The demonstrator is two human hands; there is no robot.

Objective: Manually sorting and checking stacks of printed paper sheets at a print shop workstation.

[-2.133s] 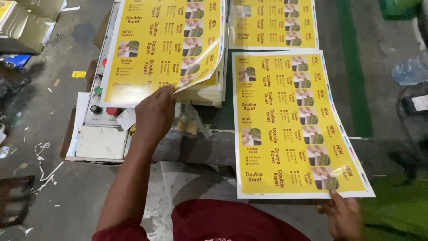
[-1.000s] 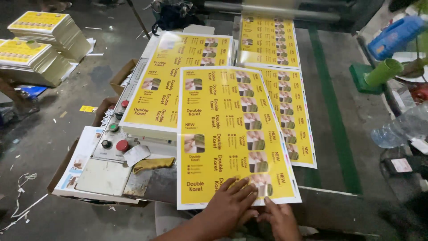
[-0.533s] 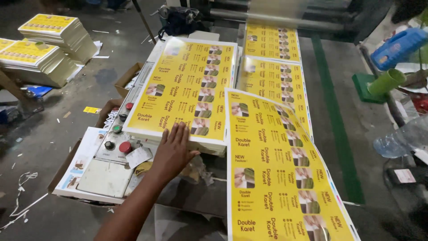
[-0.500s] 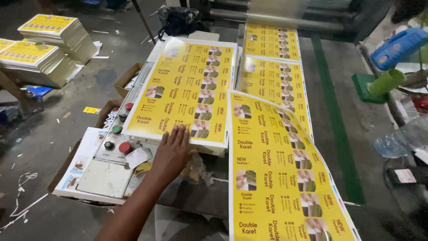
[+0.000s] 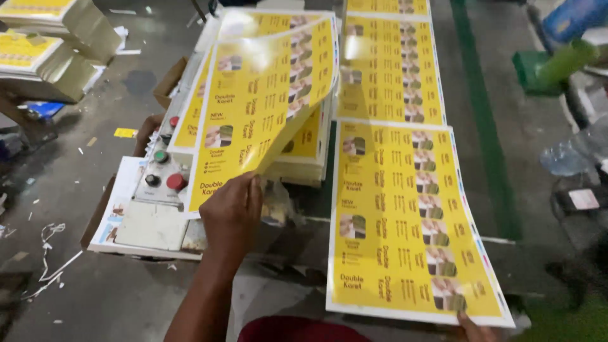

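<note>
- Left hand [image 5: 231, 212]: fingers pinched on near edge of top yellow printed sheet [image 5: 263, 107], lifted and curling above sheet stack [image 5: 304, 158].
- Right hand [image 5: 475, 329]: only fingertips visible, touching near corner of second yellow sheet [image 5: 405, 221], right of stack; grip cannot be told.
- Control panel [image 5: 158, 180]: just left of stack.

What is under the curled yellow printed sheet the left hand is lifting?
Under the lifted yellow printed sheet sits a stack of yellow sheets; the left hand grips its lower edge. The stack's top face is mostly covered.

Single head view, looking steeply down, close over hands
</note>
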